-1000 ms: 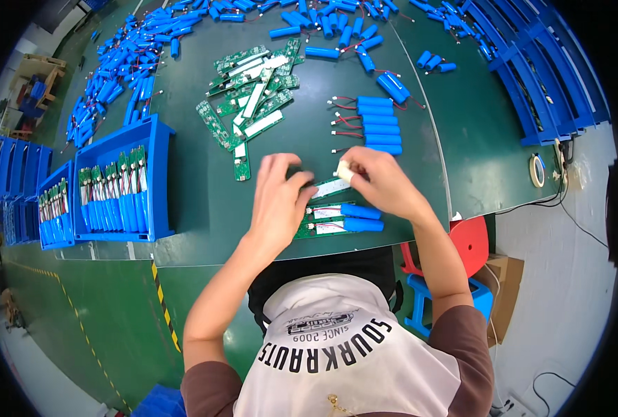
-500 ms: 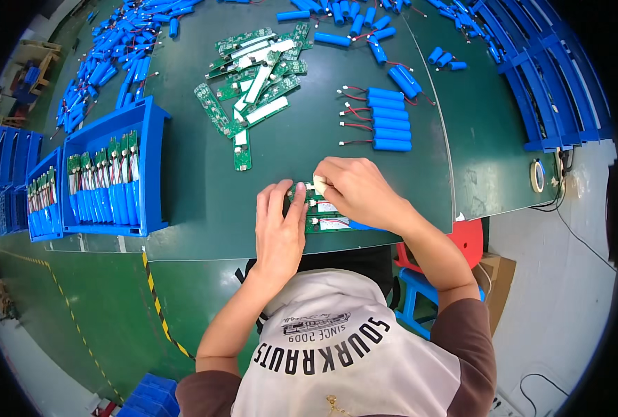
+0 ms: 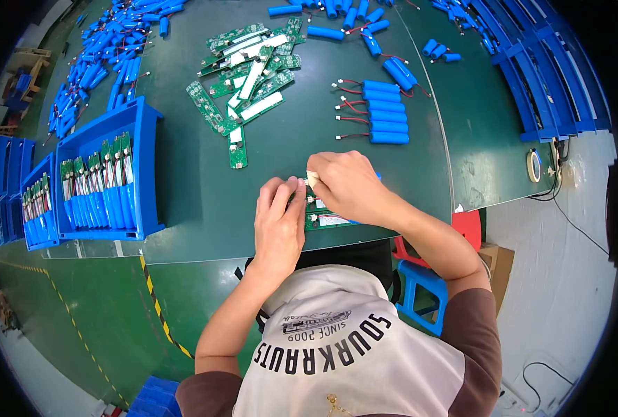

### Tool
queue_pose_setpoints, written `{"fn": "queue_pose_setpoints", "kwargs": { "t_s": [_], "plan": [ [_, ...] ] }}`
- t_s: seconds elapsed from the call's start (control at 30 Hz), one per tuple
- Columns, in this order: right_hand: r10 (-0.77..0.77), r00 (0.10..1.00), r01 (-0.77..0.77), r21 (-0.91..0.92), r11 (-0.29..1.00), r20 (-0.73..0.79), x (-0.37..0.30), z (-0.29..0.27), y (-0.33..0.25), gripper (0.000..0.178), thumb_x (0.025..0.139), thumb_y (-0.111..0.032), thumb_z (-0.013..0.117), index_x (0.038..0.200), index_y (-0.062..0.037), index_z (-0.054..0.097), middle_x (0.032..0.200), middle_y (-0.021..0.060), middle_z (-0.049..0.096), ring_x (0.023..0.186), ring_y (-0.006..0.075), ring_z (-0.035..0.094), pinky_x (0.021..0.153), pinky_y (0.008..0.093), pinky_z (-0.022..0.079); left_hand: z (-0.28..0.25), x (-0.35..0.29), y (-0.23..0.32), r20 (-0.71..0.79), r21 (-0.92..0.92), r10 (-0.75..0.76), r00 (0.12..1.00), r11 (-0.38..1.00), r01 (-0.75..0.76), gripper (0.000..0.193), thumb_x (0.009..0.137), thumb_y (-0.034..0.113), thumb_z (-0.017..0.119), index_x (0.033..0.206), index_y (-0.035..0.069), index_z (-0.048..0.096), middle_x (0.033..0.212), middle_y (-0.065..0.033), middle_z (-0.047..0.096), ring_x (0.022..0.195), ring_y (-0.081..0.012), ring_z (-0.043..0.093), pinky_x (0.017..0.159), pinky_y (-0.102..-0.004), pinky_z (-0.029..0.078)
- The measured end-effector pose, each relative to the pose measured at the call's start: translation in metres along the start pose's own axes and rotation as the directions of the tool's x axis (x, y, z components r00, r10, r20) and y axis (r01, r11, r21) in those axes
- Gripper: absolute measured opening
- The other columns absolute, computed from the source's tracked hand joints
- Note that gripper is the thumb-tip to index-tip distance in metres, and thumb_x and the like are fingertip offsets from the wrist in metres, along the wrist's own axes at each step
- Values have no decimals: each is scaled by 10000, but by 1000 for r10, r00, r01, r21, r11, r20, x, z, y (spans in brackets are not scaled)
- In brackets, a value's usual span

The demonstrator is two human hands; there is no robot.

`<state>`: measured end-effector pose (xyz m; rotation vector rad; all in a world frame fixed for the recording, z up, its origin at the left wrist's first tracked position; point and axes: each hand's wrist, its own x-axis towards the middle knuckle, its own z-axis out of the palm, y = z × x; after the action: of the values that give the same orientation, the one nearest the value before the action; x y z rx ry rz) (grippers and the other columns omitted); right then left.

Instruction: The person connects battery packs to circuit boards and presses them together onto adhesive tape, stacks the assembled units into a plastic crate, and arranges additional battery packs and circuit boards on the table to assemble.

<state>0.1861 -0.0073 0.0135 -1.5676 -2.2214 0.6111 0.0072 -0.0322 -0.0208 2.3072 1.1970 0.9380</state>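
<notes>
Near the front edge of the table, green circuit boards (image 3: 314, 223) with white strips lie in a short stack of rows, partly covered by my hands. My left hand (image 3: 279, 217) holds the left end of the uppermost board, its fingers bunched together there. A small cream-coloured piece (image 3: 313, 179) is pinched in the fingers of my right hand (image 3: 350, 185), right over that board; its kind cannot be made out. Blue battery cells (image 3: 388, 118) with red leads and white plugs lie in a row just beyond my right hand.
Loose circuit boards (image 3: 261, 105) are piled at the middle. At the left stands a blue bin (image 3: 149, 167) holding boards joined to blue cells. Many blue cells (image 3: 103, 69) lie far left. Blue racks (image 3: 556, 76) and a tape roll (image 3: 533, 165) are at the right.
The view has shifted slightly. Both hands stay at the same board; the right hand, still pinching the cream-coloured piece, has moved slightly left and away from me.
</notes>
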Motion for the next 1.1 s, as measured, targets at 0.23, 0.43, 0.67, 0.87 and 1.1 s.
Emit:
{"fn": "queue_pose_setpoints", "kwargs": {
  "t_s": [0.23,0.43,0.67,0.87,1.1],
  "plan": [
    [-14,989,29,97,995,-148,-13,12,-3,105,827,-11,599,930,-1,618,846,159,631,782,382,617,664,471,472,-5,2,-4,31,2,34,999,999,-34,336,809,-53,695,1144,-66,675,1160,-126,605,1083,-322,567,882,-441,505],
    [60,978,-112,-261,959,-198,-3,-33,12,191,873,-83,660,1057,-36,636,937,109,646,944,313,573,823,429,474,-23,35,-22,-18,-88,-35,999,996,33,155,846,-36,684,1001,-38,685,1013,-144,637,977,-338,589,822,-429,504],
    [-193,955,76,-445,893,-224,-3,-30,49,205,847,-31,685,1043,-24,623,986,108,564,968,290,541,841,405,457,-24,111,-87,14,519,285,958,817,-251,138,768,16,698,897,-20,665,909,-113,606,954,-290,568,852,-395,465],
    [183,919,-51,355,934,-350,-9,-38,50,142,908,7,645,1047,-5,621,902,103,599,807,205,605,713,322,485,-32,117,-71,149,586,498,854,651,-482,90,718,51,661,798,12,650,863,-107,572,934,-264,565,796,-388,442],
    [29,955,66,308,949,-294,-9,-29,42,190,877,31,664,1061,21,615,857,105,603,763,206,628,690,306,512,-20,76,-11,150,-121,200,968,976,-183,118,819,23,687,926,-25,701,882,-98,639,814,-234,630,740,-345,509]
  ]
}}
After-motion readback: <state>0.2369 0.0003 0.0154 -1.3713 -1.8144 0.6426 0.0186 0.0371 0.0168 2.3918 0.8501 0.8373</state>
